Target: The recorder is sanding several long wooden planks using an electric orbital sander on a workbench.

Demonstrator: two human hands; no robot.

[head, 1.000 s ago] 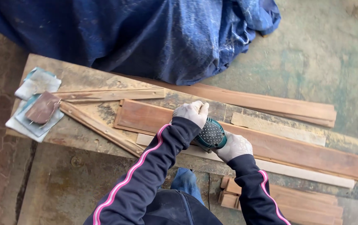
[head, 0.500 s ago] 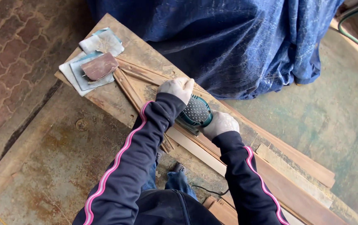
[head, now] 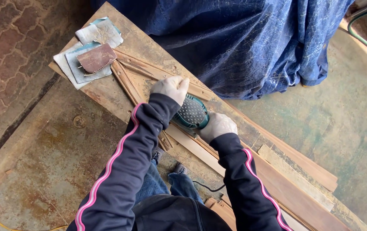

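A teal electric sander [head: 191, 113] rests on a reddish wooden board [head: 292, 188] that lies along a worn plank bench [head: 106, 96]. My left hand [head: 170, 88], in a pale glove, presses on the sander's far end. The gloved right hand [head: 216, 125] grips its near end. Both sleeves are dark with a pink stripe. The board's part under the sander is hidden.
Sandpaper sheets [head: 90, 59] lie stacked at the bench's far left end. Thin wooden strips [head: 125, 83] lie beside them. A blue tarp [head: 243, 42] covers something bulky behind the bench. More boards [head: 222, 209] lie on the concrete floor near my legs, beside a black cord [head: 209, 187].
The view swung so the bench now runs diagonally. Both hands and the sander have moved along the board toward the sandpaper end.
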